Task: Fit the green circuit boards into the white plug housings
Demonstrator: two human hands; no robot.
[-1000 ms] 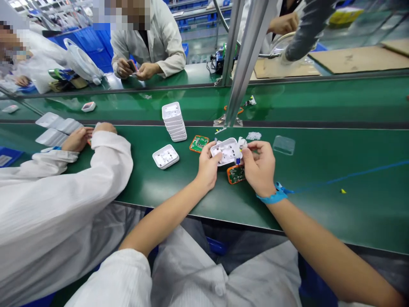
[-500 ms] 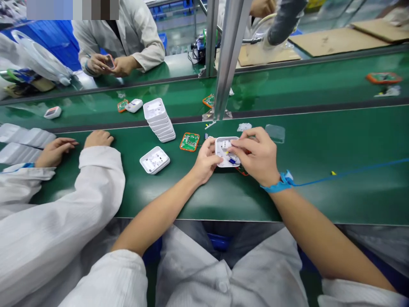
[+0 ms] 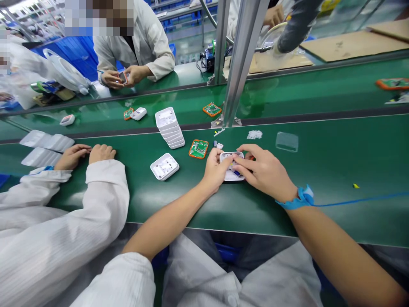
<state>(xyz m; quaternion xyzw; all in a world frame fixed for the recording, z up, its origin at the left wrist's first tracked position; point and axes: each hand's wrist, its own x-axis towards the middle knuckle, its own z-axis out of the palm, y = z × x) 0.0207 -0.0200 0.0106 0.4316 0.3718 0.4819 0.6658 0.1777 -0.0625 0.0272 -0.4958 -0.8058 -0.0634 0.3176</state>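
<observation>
I judge the step in hand to be fitting small parts inside the white shell (image 3: 230,176), held between both hands just above or on the tabletop (image 3: 326,170); I cannot tell which. My left hand (image 3: 215,172) grips the shell's left side, its thumb reaching over the rim. My right hand (image 3: 267,172) has its fingertips close together inside the shell; whether they pinch a part, I cannot tell. To my eye, the next move calls for a steady left grip and light, exact fingertip pressure.

Inside the shell I see 1 blue part (image 3: 237,173) and 1 yellow bit (image 3: 231,163); fingers hide the rest. To the left, the stack (image 3: 171,135) of white shells leans, its top shell showing a pale interior. Nearer me, 2 shells sit nested as a pair (image 3: 164,166), the upper's floor dotted with dark spots. Between stack and left hand lies 1 green board (image 3: 198,149) with an orange edge.
</observation>
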